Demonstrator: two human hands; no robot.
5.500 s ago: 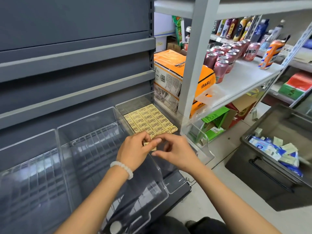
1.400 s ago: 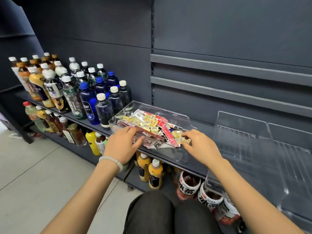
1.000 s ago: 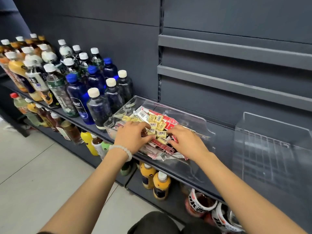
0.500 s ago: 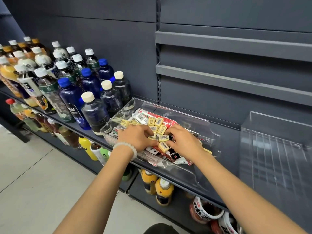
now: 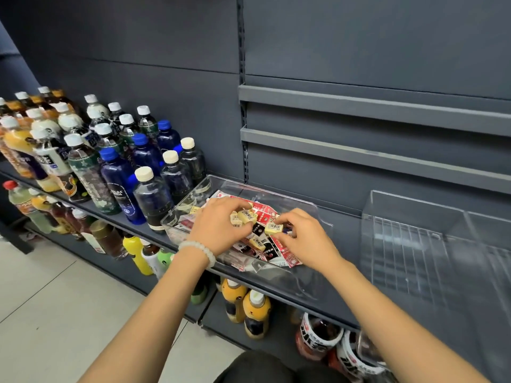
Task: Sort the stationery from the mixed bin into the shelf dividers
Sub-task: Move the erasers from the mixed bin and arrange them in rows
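Mixed bin (image 5: 304, 205): your left hand (image 5: 218, 226) now pinches several yellow erasers (image 5: 246, 217); right hand (image 5: 301, 239) has pinched one more (image 5: 273, 228); next, the dividers (image 5: 414, 244)

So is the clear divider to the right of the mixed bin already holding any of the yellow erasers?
No. The clear divider shows only its bare ribbed floor, while the yellow erasers are at the hands in the mixed bin.
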